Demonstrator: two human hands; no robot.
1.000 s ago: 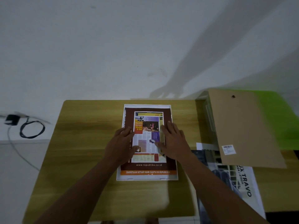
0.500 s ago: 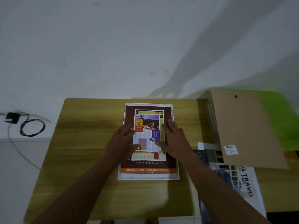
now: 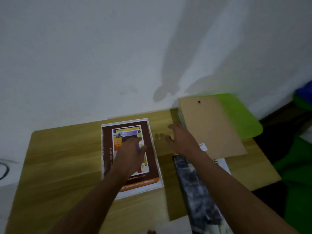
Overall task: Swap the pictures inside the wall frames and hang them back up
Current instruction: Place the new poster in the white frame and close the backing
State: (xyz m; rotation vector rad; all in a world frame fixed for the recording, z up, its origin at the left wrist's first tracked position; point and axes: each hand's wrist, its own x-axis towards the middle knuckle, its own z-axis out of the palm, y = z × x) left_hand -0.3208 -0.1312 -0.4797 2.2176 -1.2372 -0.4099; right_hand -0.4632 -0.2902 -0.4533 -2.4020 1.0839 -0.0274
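A white frame (image 3: 156,159) lies flat on the wooden table (image 3: 67,166), holding a brown and orange printed picture (image 3: 152,166). My left hand (image 3: 130,154) rests flat on the picture with its fingers straight. My right hand (image 3: 181,141) hovers, fingers spread, over the bare table between the frame and a brown backing board (image 3: 211,129). That board lies tilted at the right, with a small hole near its top and a white sticker near its lower left edge. A second printed sheet (image 3: 195,188), dark and grey, lies under my right forearm.
A green object (image 3: 239,115) sits under the backing board at the right, against the white wall (image 3: 118,56). More green and dark shapes fill the far right. A black cable (image 3: 5,169) lies on the floor at the left.
My right hand has lifted off the picture and moved right toward the backing board. My left hand has slid toward the picture's middle. The camera has swung to the right.
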